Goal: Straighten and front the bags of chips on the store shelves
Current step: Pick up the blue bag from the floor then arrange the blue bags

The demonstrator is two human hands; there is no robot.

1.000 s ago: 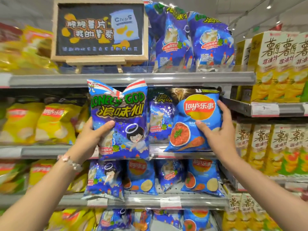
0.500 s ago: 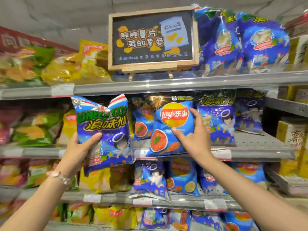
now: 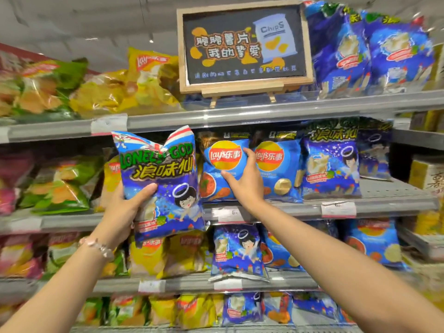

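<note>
My left hand (image 3: 128,207) grips a blue Lonely God bag (image 3: 163,179) by its lower left, holding it upright in front of the middle shelf (image 3: 300,210). My right hand (image 3: 245,181) is closed on the right edge of a blue Lay's bag (image 3: 219,164) that stands on that shelf. A second blue Lay's bag (image 3: 280,169) stands just to the right, then another Lonely God bag (image 3: 330,164).
A small wooden chalkboard sign (image 3: 243,45) stands on the top shelf (image 3: 264,114) between yellow Lay's bags (image 3: 134,87) and blue bags (image 3: 374,54). Green and yellow bags (image 3: 62,181) fill the left. More blue bags (image 3: 237,251) sit on the lower shelf. Yellow boxes (image 3: 430,179) stand far right.
The view has swung left and up. My right hand has carried the blue Lay's bag onto the middle shelf beside another Lay's bag. My left hand still holds the Lonely God bag.
</note>
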